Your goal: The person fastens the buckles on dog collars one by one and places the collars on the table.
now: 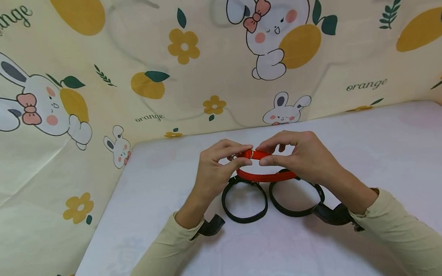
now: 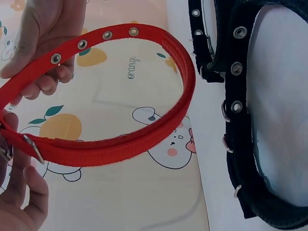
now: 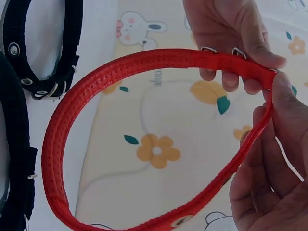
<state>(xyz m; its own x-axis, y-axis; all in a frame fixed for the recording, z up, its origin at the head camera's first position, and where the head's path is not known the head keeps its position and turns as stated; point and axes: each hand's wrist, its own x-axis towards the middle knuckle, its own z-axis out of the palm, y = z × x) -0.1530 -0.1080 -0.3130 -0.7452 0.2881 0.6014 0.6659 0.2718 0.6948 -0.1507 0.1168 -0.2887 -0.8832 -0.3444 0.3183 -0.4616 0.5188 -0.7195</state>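
Patience suits what we judge to be the step in hand: working the strap end at the buckle (image 2: 6, 150). We hold the red collar (image 1: 268, 177) raised above the table (image 1: 164, 176), its near edge overlapping the left black collar (image 1: 246, 220) and the right black collar (image 1: 296, 213) in the head view. Our left grip (image 1: 221, 160) pinches the collar at its hardware, just beside a metal ring (image 2: 33, 149); our right grip (image 1: 302, 153) pinches the strap close by, thumb against fingers. To do this well, we should keep the left pinch firm so the hardware cannot swivel, feed the strap flat and untwisted, and line up the eyelets (image 2: 107, 35) squarely. Short pushes seem better than one long pull. Whether the prong sits in an eyelet, we cannot tell.
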